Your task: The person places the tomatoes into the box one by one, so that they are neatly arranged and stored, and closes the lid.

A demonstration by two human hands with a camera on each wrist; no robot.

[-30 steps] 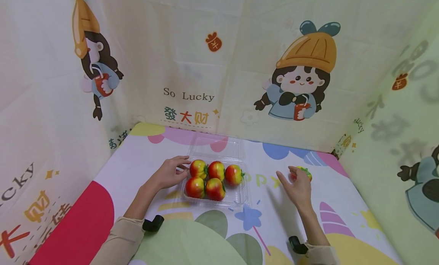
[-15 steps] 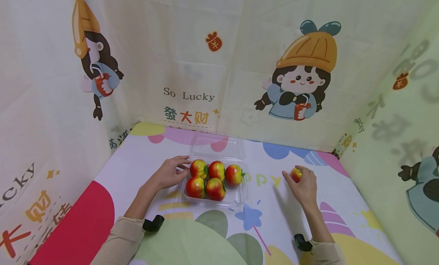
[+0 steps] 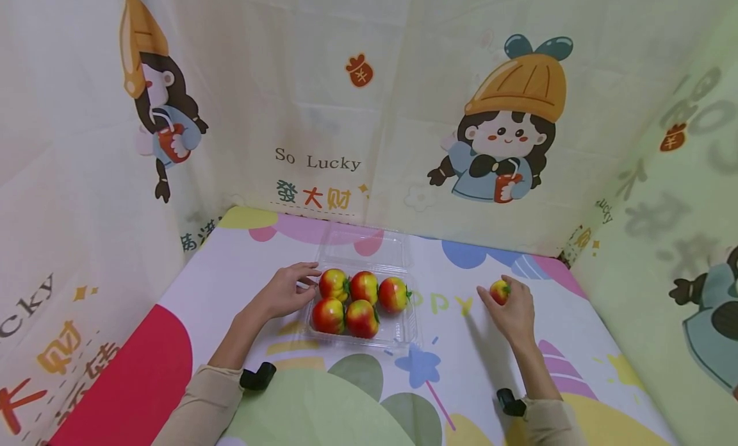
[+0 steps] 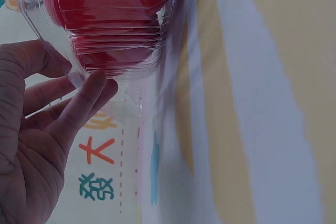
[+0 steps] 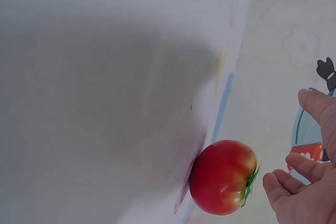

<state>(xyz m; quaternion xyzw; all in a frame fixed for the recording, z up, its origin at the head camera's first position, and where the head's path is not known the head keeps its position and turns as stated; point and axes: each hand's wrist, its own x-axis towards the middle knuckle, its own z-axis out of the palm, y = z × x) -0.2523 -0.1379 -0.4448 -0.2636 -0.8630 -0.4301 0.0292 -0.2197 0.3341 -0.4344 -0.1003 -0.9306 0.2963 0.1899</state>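
Note:
A clear plastic clamshell box (image 3: 406, 334) lies with its lid folded back, and several red-and-yellow tomato-like fruits (image 3: 363, 318) sit in its tray. My left hand (image 3: 285, 292) is at the box's left side. In the left wrist view, the thumb and fingers of the left hand (image 4: 39, 129) pinch the box's rim at a corner. Off to the right, one more such fruit (image 5: 223, 177) with a green leafy top rests on the table. My right hand (image 3: 512, 308) hovers beside it, thumb and fingers spread; in the right wrist view a gap shows between fingertips and fruit.
The box's transparent lid (image 3: 363, 247) lies flat behind the tray. A printed cloth (image 3: 467, 395) covers the table, and cream cartoon curtains (image 3: 403, 100) enclose its back and both sides.
My right hand has shifted slightly right, uncovering the lone fruit, which has turned so its red-and-yellow side shows. The left hand stays at the box.

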